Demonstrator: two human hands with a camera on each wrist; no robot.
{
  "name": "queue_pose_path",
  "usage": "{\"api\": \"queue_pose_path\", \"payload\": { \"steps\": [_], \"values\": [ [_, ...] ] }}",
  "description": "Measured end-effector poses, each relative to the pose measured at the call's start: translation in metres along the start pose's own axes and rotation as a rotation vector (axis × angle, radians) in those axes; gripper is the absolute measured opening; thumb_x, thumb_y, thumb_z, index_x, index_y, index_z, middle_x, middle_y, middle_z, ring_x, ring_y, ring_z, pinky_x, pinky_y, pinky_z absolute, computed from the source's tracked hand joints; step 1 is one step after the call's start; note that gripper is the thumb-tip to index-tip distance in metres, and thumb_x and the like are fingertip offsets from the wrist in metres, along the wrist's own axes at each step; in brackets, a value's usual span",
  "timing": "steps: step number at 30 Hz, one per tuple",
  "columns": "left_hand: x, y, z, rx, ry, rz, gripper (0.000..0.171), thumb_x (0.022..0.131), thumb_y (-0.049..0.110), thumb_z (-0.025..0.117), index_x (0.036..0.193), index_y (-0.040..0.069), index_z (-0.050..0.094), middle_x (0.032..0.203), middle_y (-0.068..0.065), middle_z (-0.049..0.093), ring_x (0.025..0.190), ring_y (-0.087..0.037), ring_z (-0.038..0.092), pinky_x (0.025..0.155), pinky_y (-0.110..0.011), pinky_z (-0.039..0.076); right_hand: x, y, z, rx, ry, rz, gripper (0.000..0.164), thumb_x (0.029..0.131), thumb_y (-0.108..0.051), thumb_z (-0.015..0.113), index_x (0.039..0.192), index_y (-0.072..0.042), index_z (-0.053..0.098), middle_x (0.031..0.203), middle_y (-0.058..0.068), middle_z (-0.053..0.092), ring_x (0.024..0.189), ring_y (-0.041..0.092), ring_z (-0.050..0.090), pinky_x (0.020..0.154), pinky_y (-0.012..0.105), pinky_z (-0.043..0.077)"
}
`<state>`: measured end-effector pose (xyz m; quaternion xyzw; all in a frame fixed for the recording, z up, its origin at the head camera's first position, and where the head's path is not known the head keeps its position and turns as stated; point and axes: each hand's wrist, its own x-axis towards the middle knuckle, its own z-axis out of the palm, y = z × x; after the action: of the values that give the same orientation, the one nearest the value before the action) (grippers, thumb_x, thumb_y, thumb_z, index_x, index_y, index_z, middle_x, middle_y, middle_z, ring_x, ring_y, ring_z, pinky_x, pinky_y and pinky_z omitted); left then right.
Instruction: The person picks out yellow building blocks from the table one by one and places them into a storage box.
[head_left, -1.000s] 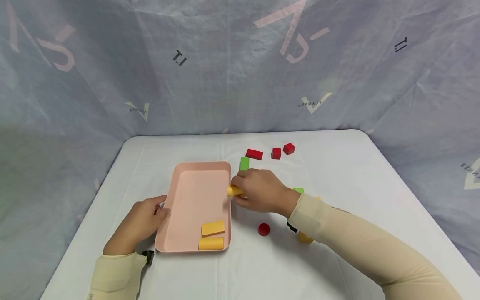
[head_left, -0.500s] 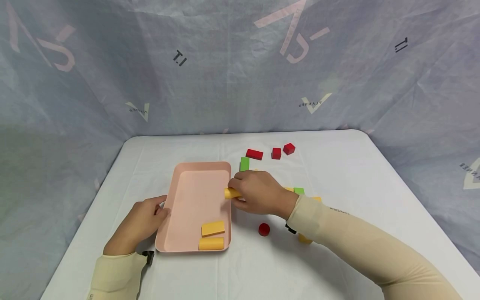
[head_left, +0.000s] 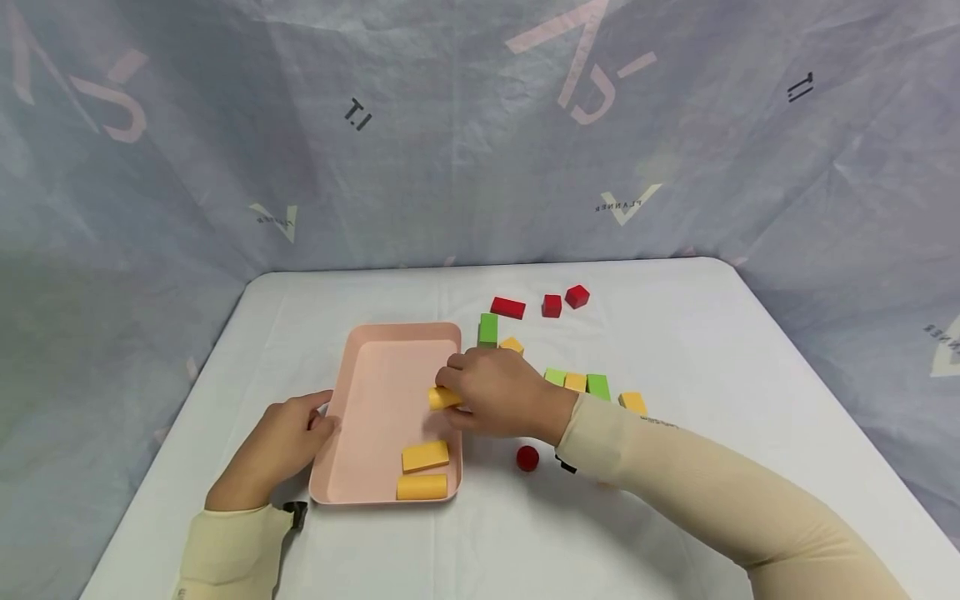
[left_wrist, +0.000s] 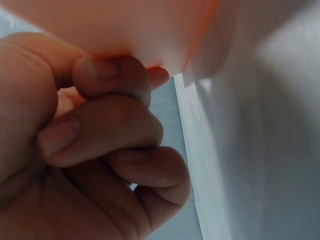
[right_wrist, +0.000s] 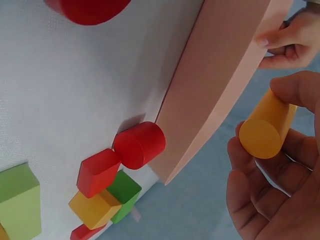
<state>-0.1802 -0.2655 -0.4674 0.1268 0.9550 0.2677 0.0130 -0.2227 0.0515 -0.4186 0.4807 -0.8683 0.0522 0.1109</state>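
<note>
A yellow cylinder (head_left: 444, 398) is pinched between the thumb and fingers of my right hand (head_left: 498, 396), over the right side of a pink tray (head_left: 327, 446). Its round end faces the camera in the right wrist view. My left hand (head_left: 288, 437) grips the tray's left rim; in the left wrist view its fingers (left_wrist: 105, 130) are curled beside the tray wall (left_wrist: 120, 25). Inside the tray, a flat yellow block (head_left: 425, 457) and another yellow cylinder (head_left: 422, 487) lie at the near right corner.
Right of the tray, a red round piece (head_left: 527, 458) lies on the white table. Farther back are a red bar (head_left: 507, 308), two red cubes (head_left: 552, 306) and a green block (head_left: 488, 330). Several yellow and green blocks (head_left: 597, 387) lie beyond the right forearm, which hides part of the table.
My right hand has moved left and slightly nearer with the yellow cylinder, from the tray's right rim to over its inside. The left hand stays at the left rim.
</note>
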Motion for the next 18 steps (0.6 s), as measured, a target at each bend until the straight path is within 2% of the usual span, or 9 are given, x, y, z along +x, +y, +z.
{"api": "queue_pose_path", "payload": {
  "steps": [7,14,18],
  "values": [
    [-0.001,0.000,-0.001,0.007,-0.003,-0.001,0.033,0.090,0.010,0.058,0.123,0.005,0.057,0.053,0.005,0.040,0.043,-0.008,0.035,0.043,-0.028,0.034,0.001,-0.004,0.000,0.012,-0.005,0.003,0.023,0.082,-0.037,0.065,0.095,-0.019,0.060,0.078,-0.011,0.046,0.067,0.005,0.040,0.058,0.023,0.041],
    [0.000,-0.001,-0.001,0.008,0.000,-0.001,0.031,0.090,0.010,0.057,0.121,0.005,0.058,0.054,0.005,0.041,0.044,-0.008,0.036,0.043,-0.028,0.034,0.006,-0.011,0.002,0.027,-0.029,0.000,0.036,0.086,-0.057,0.057,0.095,-0.023,0.060,0.079,-0.014,0.045,0.070,0.002,0.039,0.053,0.025,0.039],
    [0.001,-0.001,0.000,0.007,0.004,0.011,0.033,0.090,0.009,0.057,0.122,0.003,0.057,0.053,0.006,0.041,0.043,-0.008,0.035,0.042,-0.027,0.034,0.007,-0.015,0.004,0.035,-0.048,0.008,0.033,0.085,-0.055,0.060,0.095,-0.023,0.060,0.078,-0.014,0.044,0.068,0.003,0.038,0.052,0.026,0.038]
  ]
}}
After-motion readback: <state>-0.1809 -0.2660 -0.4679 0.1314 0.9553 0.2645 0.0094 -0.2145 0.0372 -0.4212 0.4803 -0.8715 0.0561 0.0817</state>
